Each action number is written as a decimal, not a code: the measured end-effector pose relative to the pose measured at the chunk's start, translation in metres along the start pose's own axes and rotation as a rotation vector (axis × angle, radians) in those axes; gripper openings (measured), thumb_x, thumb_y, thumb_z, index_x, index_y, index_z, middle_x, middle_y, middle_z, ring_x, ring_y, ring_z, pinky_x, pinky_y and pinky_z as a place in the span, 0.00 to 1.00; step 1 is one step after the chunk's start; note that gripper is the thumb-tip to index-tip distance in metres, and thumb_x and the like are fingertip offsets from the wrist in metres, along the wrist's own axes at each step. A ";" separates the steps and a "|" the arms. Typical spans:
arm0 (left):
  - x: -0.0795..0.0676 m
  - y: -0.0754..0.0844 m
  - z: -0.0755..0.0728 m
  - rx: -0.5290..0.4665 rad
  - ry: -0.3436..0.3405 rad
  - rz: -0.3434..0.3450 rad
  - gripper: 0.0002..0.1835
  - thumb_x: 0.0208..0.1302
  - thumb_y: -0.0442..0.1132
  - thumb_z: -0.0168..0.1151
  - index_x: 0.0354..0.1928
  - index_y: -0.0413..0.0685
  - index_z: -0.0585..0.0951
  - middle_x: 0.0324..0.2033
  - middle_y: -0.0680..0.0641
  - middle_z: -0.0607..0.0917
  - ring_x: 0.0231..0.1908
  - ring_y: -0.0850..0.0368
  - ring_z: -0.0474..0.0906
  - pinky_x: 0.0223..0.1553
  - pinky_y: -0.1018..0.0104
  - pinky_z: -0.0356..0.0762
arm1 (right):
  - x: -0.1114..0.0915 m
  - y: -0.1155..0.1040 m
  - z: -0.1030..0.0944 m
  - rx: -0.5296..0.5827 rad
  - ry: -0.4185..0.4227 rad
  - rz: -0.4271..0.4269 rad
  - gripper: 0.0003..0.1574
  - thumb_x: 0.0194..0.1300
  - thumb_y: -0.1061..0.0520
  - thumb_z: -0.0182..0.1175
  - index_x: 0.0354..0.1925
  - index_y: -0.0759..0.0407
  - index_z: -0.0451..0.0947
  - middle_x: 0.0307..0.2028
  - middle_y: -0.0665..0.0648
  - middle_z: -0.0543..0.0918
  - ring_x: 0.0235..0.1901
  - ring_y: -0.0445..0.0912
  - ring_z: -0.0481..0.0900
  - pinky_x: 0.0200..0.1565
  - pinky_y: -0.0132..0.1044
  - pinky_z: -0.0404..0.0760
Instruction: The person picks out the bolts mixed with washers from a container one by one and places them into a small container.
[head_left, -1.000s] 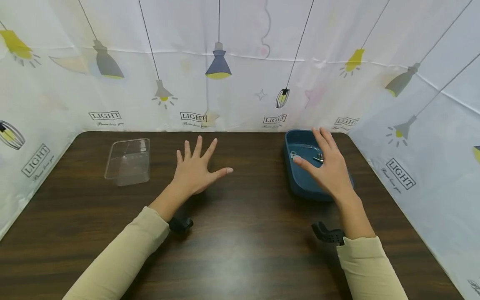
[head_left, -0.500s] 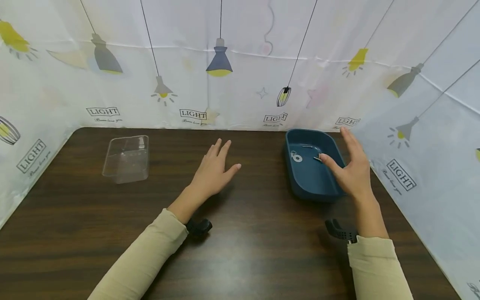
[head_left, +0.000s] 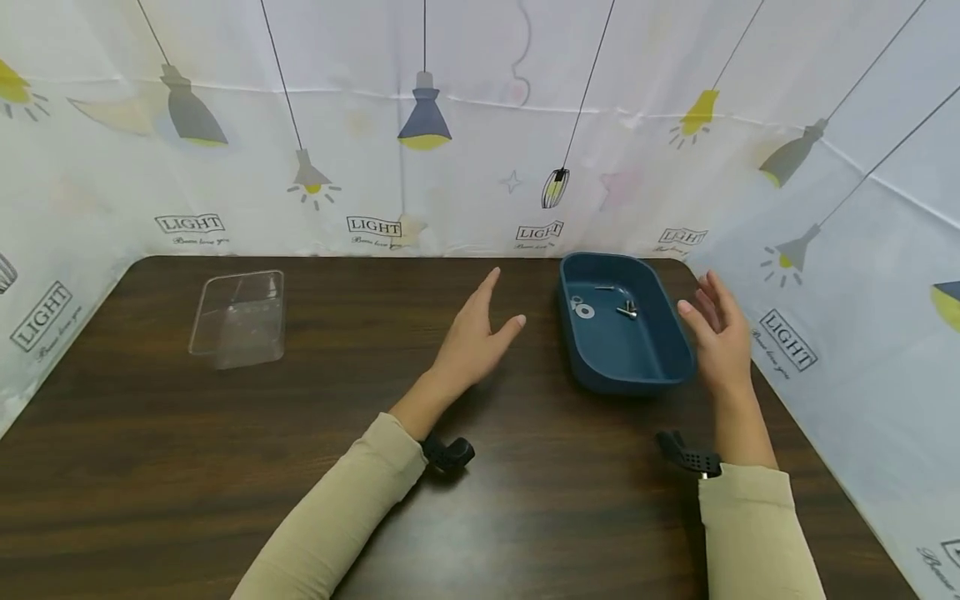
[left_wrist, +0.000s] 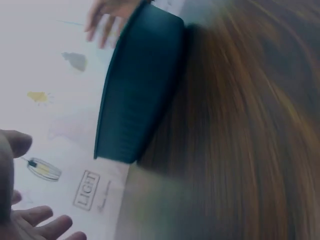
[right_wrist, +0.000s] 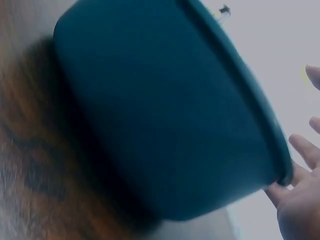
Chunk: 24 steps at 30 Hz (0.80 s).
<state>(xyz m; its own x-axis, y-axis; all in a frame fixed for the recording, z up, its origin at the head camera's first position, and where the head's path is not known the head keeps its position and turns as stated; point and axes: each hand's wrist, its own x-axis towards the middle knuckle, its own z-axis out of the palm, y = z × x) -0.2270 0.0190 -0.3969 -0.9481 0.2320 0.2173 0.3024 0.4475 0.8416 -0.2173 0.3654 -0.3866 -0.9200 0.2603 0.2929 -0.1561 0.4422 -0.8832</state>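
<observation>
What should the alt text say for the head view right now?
A person's left hand and right hand flank a blue bin holding washers and small metal pieces on a dark wooden table. A clear plastic container sits at the back left, and a white, lamp-printed backdrop rises behind.

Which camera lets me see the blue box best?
The head view, because it looks down into the blue box and shows all round its rim and the small metal pieces inside. The left wrist view shows a blurry outer side; the right wrist view shows the outside close up, cut off at the top.
</observation>
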 end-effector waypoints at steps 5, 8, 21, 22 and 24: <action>0.010 -0.001 0.019 -0.164 0.004 -0.026 0.42 0.72 0.52 0.59 0.81 0.63 0.50 0.78 0.46 0.62 0.74 0.44 0.64 0.70 0.45 0.68 | 0.003 0.016 0.000 0.171 -0.012 0.096 0.44 0.74 0.54 0.59 0.80 0.49 0.52 0.78 0.58 0.61 0.75 0.49 0.64 0.61 0.18 0.71; 0.014 -0.004 0.027 -0.166 -0.049 -0.044 0.42 0.72 0.51 0.58 0.81 0.62 0.50 0.79 0.48 0.60 0.75 0.44 0.63 0.71 0.45 0.67 | 0.003 0.025 0.004 0.258 -0.043 0.133 0.45 0.74 0.54 0.60 0.80 0.50 0.50 0.78 0.58 0.60 0.74 0.46 0.66 0.58 0.18 0.73; 0.022 -0.010 0.077 -0.359 -0.172 -0.060 0.40 0.73 0.55 0.56 0.81 0.61 0.52 0.77 0.45 0.63 0.75 0.46 0.64 0.73 0.50 0.67 | -0.008 0.046 0.001 0.446 -0.073 0.226 0.47 0.74 0.59 0.57 0.81 0.40 0.47 0.80 0.57 0.56 0.75 0.40 0.63 0.51 0.18 0.75; 0.023 -0.010 0.079 -0.376 -0.162 -0.055 0.40 0.73 0.54 0.57 0.81 0.60 0.52 0.77 0.44 0.63 0.75 0.46 0.64 0.72 0.50 0.67 | -0.009 0.047 0.001 0.478 -0.091 0.219 0.46 0.75 0.59 0.57 0.81 0.40 0.48 0.80 0.57 0.54 0.75 0.39 0.63 0.52 0.18 0.75; 0.024 -0.010 0.083 -0.392 -0.139 -0.040 0.41 0.73 0.52 0.58 0.81 0.58 0.52 0.77 0.43 0.63 0.74 0.45 0.65 0.72 0.51 0.67 | -0.009 0.049 0.004 0.530 -0.134 0.205 0.46 0.75 0.60 0.56 0.81 0.41 0.48 0.80 0.58 0.52 0.74 0.37 0.64 0.53 0.19 0.76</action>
<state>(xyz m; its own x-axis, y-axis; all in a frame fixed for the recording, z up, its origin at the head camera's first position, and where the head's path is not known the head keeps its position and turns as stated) -0.2451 0.0920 -0.4415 -0.9280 0.3477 0.1342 0.1797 0.1020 0.9784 -0.2181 0.3816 -0.4336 -0.9825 0.1690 0.0785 -0.0971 -0.1050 -0.9897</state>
